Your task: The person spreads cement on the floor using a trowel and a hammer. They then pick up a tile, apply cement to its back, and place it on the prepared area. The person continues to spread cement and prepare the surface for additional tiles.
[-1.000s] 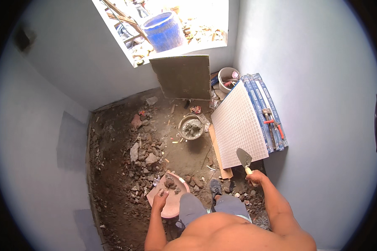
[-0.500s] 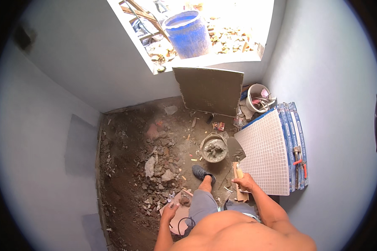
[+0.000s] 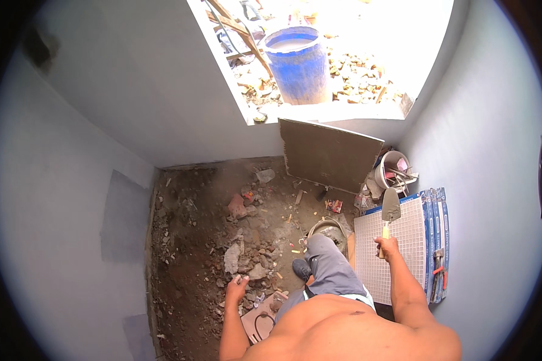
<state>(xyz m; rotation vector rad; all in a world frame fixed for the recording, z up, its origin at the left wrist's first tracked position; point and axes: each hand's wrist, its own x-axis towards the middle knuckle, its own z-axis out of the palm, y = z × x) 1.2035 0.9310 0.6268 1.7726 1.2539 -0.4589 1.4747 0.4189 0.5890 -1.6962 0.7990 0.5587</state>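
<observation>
My right hand (image 3: 387, 247) is closed round the pale handle of a pointed trowel (image 3: 391, 206). Its grey blade points away from me, above the far edge of a pale grid-patterned tile (image 3: 384, 231). My left hand (image 3: 237, 287) hangs low over the rubble (image 3: 245, 259), fingers loosely curled and apart, with nothing visible in it. Between the hands, a bucket (image 3: 329, 222) stands on the floor, largely hidden by my bent knee; grey matter shows inside the rim. Near my left forearm lies a flat pinkish board (image 3: 252, 325) with a dark cord loop (image 3: 262, 325) on it.
A large tile (image 3: 331, 153) with a brown coated face leans below the wall opening. Beside it stands a white bucket of tools (image 3: 394, 171). Blue tile boxes (image 3: 435, 231) line the right wall, with a red-handled tool (image 3: 439, 271) on top. A blue barrel (image 3: 298, 69) stands outside.
My right hand has lifted the trowel away from the bucket, rightward over the grid-patterned tile. My left hand has moved forward from the board. My knee now covers much of the bucket; the view has shifted.
</observation>
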